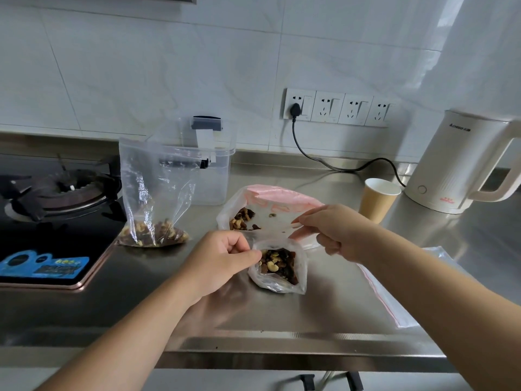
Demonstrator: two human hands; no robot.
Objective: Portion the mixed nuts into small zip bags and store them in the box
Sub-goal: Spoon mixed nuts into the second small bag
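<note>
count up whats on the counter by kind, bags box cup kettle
Zip bags holding nuts: 3 (standing, pink-topped, held in the hands)
Empty flat zip bags: 1
Clear boxes: 1
Paper cups: 1
Kettles: 1
Total: 7

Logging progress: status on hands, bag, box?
Left hand and right hand pinch open small zip bag, nuts inside. One filled bag stands by the stove. Box holds no bags. Nothing blocking.

A filled zip bag (153, 193) stands left of the nut bag (262, 210), before the box (205, 162).
</note>
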